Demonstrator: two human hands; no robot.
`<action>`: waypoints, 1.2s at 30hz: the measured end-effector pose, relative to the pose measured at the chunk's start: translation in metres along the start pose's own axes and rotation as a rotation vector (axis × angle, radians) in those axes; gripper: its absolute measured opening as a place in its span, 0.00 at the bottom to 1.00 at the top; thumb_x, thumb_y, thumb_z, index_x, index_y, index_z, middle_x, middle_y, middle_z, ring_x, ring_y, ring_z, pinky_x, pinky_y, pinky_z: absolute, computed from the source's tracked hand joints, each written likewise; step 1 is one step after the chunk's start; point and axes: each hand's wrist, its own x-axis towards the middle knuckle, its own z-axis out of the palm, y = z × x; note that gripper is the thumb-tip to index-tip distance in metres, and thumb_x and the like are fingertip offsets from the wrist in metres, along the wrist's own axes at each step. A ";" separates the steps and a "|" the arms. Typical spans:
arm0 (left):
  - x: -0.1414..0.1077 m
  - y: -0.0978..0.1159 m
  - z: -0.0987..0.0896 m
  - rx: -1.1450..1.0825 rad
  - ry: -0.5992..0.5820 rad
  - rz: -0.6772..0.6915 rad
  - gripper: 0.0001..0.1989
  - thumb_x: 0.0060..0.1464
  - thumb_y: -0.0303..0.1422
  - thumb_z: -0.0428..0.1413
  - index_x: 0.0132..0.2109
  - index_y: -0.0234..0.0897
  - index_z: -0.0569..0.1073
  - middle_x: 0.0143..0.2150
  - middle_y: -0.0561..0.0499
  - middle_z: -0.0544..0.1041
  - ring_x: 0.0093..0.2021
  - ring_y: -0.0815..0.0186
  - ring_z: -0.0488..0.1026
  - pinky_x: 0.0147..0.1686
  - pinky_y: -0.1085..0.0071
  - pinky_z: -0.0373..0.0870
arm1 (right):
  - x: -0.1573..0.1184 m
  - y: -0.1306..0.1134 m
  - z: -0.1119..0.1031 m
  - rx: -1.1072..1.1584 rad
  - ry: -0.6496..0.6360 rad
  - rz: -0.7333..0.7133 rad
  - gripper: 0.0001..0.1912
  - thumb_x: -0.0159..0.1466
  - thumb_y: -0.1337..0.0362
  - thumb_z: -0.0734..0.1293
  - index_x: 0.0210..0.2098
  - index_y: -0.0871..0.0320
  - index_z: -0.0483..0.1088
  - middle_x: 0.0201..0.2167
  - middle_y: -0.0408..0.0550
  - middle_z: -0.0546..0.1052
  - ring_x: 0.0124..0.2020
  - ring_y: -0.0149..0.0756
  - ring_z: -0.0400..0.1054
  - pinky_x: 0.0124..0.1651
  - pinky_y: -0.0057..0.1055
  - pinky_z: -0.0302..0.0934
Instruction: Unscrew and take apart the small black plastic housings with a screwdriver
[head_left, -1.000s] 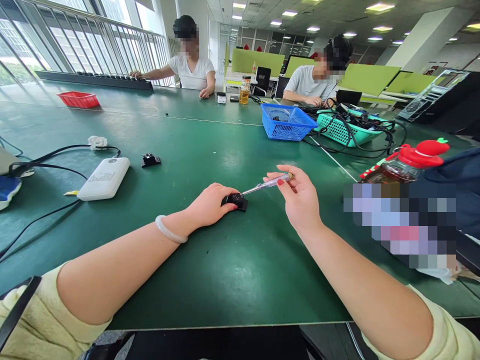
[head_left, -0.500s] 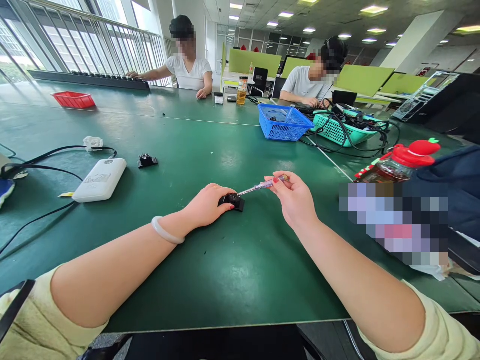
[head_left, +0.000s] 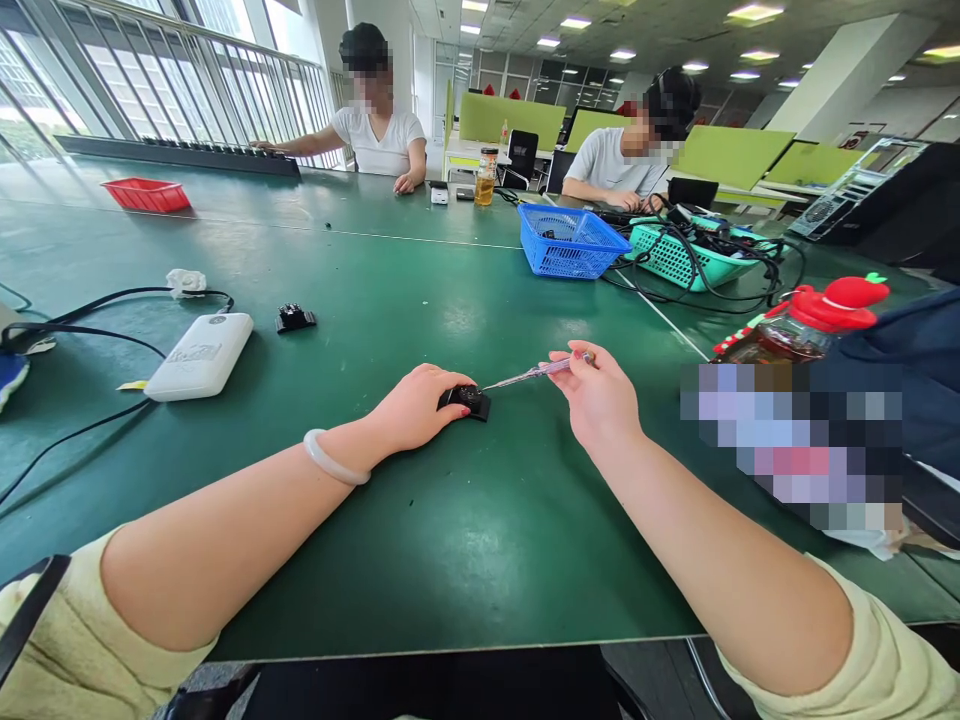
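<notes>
Pressed to the green table, a small black part with a flat base is held between the thumb and fingers of my left hand. My right hand pinches a slim screwdriver with a clear, purplish handle. Its shaft points left, and the tip is at the upper right edge of the black part; whether it touches I cannot tell. Another small black part of similar look lies farther off to the left.
A white power bank with black cables lies left. Blue and teal baskets, the latter heaped with cables, stand beyond my right hand. A red-lidded bottle is at right, a red tray far left. Two people sit across the table.
My right hand has shifted slightly right, and the screwdriver has drawn back a little with it. My left hand stays on the black part.
</notes>
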 end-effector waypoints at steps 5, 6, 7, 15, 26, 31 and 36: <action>0.000 0.000 0.000 0.005 -0.004 -0.003 0.18 0.60 0.40 0.53 0.55 0.43 0.75 0.51 0.49 0.78 0.54 0.54 0.69 0.57 0.56 0.67 | -0.006 -0.007 0.006 0.000 0.038 -0.057 0.08 0.60 0.58 0.71 0.37 0.52 0.70 0.31 0.41 0.78 0.35 0.36 0.77 0.54 0.46 0.69; 0.000 0.000 0.000 0.005 -0.004 0.000 0.18 0.60 0.40 0.53 0.55 0.43 0.74 0.51 0.49 0.78 0.54 0.54 0.69 0.57 0.56 0.67 | -0.008 -0.008 0.008 0.005 0.044 -0.058 0.08 0.60 0.59 0.71 0.36 0.52 0.70 0.30 0.41 0.78 0.35 0.36 0.77 0.55 0.46 0.69; 0.000 0.000 0.000 0.005 -0.004 0.001 0.18 0.60 0.40 0.53 0.55 0.43 0.74 0.51 0.49 0.78 0.54 0.54 0.69 0.57 0.56 0.67 | -0.009 -0.009 0.009 0.009 0.047 -0.059 0.07 0.60 0.59 0.71 0.36 0.52 0.70 0.30 0.41 0.78 0.35 0.36 0.77 0.55 0.46 0.68; 0.000 0.001 -0.001 -0.001 -0.007 -0.006 0.18 0.60 0.41 0.52 0.55 0.43 0.74 0.50 0.48 0.78 0.54 0.53 0.69 0.56 0.55 0.67 | -0.010 -0.010 0.011 -0.025 0.038 -0.091 0.09 0.59 0.57 0.72 0.35 0.53 0.70 0.31 0.41 0.78 0.36 0.34 0.76 0.51 0.41 0.69; 0.000 0.000 0.000 0.003 -0.002 -0.001 0.18 0.60 0.40 0.53 0.55 0.43 0.74 0.50 0.49 0.78 0.53 0.54 0.69 0.56 0.56 0.66 | -0.011 -0.011 0.013 -0.022 0.056 -0.099 0.16 0.55 0.52 0.75 0.33 0.53 0.69 0.30 0.40 0.78 0.33 0.31 0.74 0.50 0.38 0.70; 0.000 0.001 0.000 0.009 -0.008 -0.013 0.18 0.60 0.40 0.53 0.55 0.42 0.74 0.50 0.49 0.78 0.53 0.54 0.69 0.56 0.57 0.66 | -0.011 -0.012 0.014 0.002 0.056 -0.072 0.15 0.54 0.53 0.76 0.32 0.54 0.70 0.30 0.40 0.78 0.32 0.31 0.74 0.48 0.37 0.70; 0.001 0.001 0.000 0.006 -0.004 -0.002 0.17 0.60 0.39 0.53 0.55 0.42 0.74 0.50 0.49 0.78 0.53 0.54 0.69 0.56 0.57 0.66 | -0.009 -0.011 0.014 0.013 0.044 -0.057 0.19 0.51 0.50 0.78 0.30 0.54 0.69 0.27 0.39 0.78 0.31 0.31 0.74 0.45 0.35 0.70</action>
